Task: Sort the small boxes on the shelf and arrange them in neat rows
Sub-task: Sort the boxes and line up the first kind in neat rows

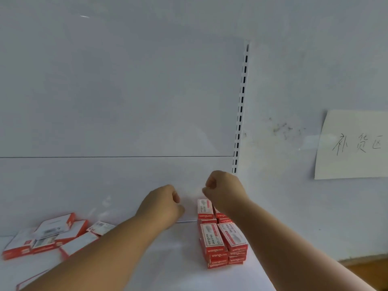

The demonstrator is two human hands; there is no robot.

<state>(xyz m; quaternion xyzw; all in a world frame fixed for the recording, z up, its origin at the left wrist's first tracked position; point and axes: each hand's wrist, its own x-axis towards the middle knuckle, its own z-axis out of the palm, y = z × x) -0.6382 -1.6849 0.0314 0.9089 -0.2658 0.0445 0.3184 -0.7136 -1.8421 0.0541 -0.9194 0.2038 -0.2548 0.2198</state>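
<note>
lower left: loose heap of small red-and-white cardboard boxes (48, 236) on the white shelf board (168, 259), unsorted | centre: left hand (162, 204) clenched, holds nothing | right of centre: right hand (223, 190) clenched, empty, above the neat stacked rows of red-and-white boxes (222, 236) | risk: right forearm hangs over the stacks, lowering it could topple them; heap may slide when grabbed

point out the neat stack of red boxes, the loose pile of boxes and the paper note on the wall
neat stack of red boxes (223, 241): head view, top face of a front box.
loose pile of boxes (49, 235): head view, white face of a middle box.
paper note (354, 143): head view, centre of the handwritten sheet.
</note>
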